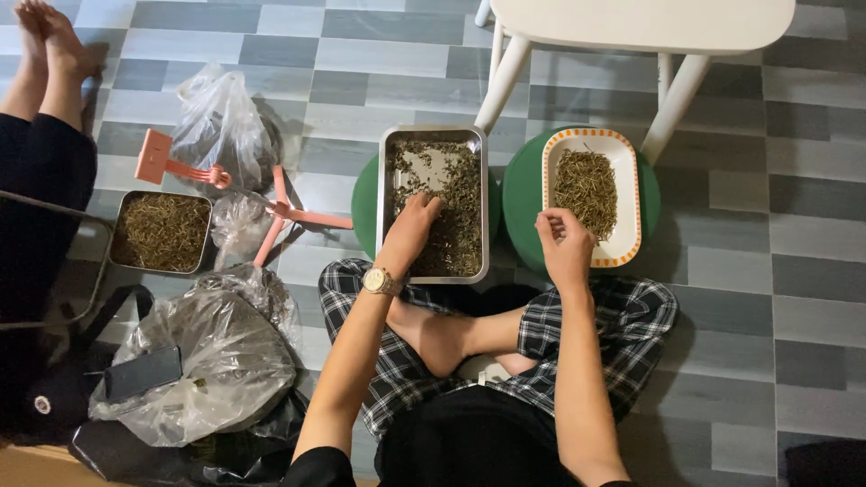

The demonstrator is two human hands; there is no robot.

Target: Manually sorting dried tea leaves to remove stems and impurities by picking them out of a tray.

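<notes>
I sit cross-legged on the floor. My left hand (410, 230) rests palm down in a rectangular metal tray (382, 207) of dark dried herbs, fingers spread among them; a gold wristwatch (379, 281) is on that wrist. My right hand (564, 242) hovers at the near left edge of a white dish with an orange rim (631, 194), fingers pinched together over a heap of lighter dried stems (585, 185). What the fingers pinch is too small to make out. Both trays sit on round green stools (526, 194).
A white stool (631, 27) stands behind the trays. On the left lie another metal tray of dried stems (162, 232), clear plastic bags (212, 356), a pink folding stand (180, 167) and a dark phone (142, 372). Another person's legs (41, 99) stretch along the far left.
</notes>
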